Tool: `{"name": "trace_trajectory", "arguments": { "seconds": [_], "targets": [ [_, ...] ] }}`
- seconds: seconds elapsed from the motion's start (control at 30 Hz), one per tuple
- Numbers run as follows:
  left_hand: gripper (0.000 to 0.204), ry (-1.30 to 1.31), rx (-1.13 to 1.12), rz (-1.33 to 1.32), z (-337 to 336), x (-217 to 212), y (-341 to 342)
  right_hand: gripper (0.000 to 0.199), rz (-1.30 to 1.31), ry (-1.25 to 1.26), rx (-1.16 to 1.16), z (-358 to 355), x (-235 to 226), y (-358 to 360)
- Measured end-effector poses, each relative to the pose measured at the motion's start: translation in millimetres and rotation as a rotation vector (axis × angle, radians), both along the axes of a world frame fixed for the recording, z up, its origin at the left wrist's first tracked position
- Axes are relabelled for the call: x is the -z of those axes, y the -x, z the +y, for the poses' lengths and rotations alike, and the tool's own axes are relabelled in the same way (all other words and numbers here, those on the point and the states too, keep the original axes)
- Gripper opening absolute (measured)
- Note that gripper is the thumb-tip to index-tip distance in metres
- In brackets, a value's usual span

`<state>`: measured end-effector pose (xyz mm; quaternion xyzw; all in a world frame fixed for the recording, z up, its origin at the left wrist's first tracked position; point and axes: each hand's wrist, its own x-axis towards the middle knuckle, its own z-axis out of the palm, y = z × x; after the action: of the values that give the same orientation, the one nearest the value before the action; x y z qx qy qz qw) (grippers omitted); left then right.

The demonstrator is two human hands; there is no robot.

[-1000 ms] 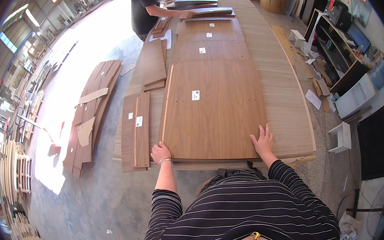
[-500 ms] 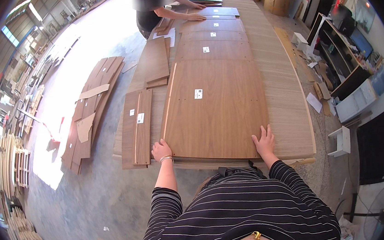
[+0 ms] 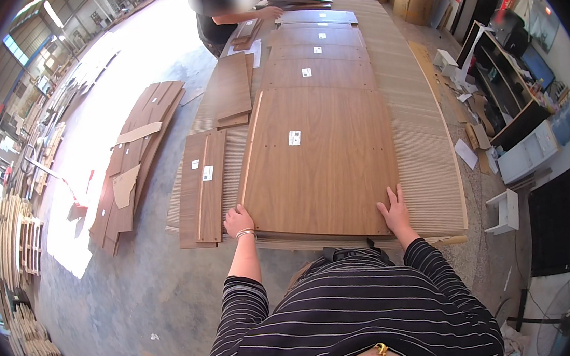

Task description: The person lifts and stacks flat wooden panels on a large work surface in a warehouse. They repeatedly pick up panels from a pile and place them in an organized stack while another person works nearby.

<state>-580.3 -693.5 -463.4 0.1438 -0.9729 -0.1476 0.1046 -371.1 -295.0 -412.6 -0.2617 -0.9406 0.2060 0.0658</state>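
Note:
A large brown wood-grain panel (image 3: pixel 326 174) lies flat before me, a white label on its face. It rests on other boards, whose edges show under its near side. My left hand (image 3: pixel 238 220) touches its near left corner, fingers stretched along the side edge. At the near right corner, my right hand (image 3: pixel 395 210) lies against the edge, thumb apart from the fingers. Beyond the panel, a row of labelled brown boards (image 3: pixel 323 71) runs to the far end. Left of it lie narrow labelled strips (image 3: pixel 205 186) and a shorter board (image 3: pixel 231 83).
Everything sits on a ribbed corrugated stack (image 3: pixel 422 144). A co-worker (image 3: pixel 218 19) stands at its far left. Brown planks (image 3: pixel 135 158) are stacked at floor level to the left. On the right are a small white stool (image 3: pixel 503 212), a shelf unit (image 3: pixel 505 81) and a fan (image 3: pixel 565 319).
The co-worker's hands have lifted off the far boards and drawn back to the left. My hands stay at the panel's corners, the right one shifted very slightly.

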Motion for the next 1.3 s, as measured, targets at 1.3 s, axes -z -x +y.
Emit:
{"name": "trace_trajectory", "arguments": {
  "seconds": [1.3],
  "targets": [
    [0.042, -0.038, 0.003, -0.061, 1.2, -2.9, 0.8, 0.058, 0.050, 0.052, 0.027, 2.4, -2.8, -3.0]
  ]
}}
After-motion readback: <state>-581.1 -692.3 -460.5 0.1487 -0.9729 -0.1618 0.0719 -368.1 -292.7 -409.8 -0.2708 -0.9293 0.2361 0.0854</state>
